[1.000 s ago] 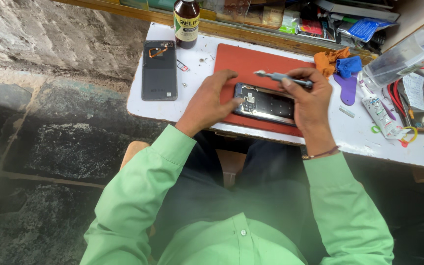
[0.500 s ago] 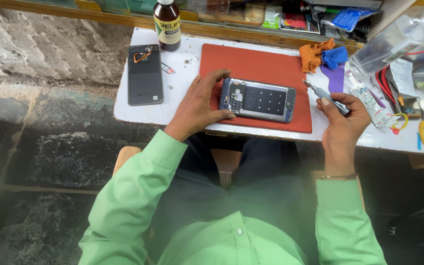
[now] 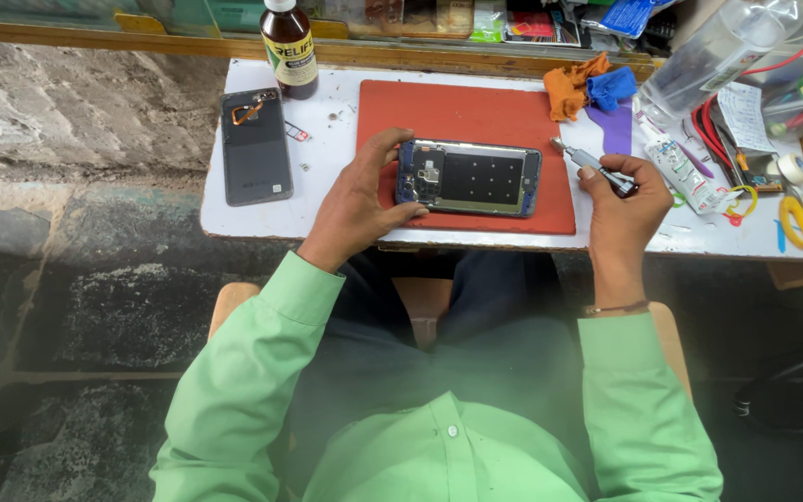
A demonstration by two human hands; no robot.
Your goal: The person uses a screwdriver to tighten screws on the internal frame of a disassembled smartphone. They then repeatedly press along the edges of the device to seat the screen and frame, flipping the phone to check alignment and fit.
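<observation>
we were partway through work on the opened phone (image 3: 468,178), which lay on the red mat (image 3: 462,116), our left hand (image 3: 357,203) gripping its near end while our right hand (image 3: 623,200), off the mat's right edge, was closed around a screwdriver (image 3: 594,165). next, we judged, the tip had to return squarely onto a small screw. left of the mat stood a capped brown bottle (image 3: 288,48), contents not visible.

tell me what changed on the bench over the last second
The right hand, gripping the slim metal screwdriver, has moved off the opened phone with its dark inner plate and out to the right, past the edge of the red rectangular work mat. The left hand still holds the phone's left end on the mat. The dark phone back cover and brown glass bottle stayed put.
</observation>
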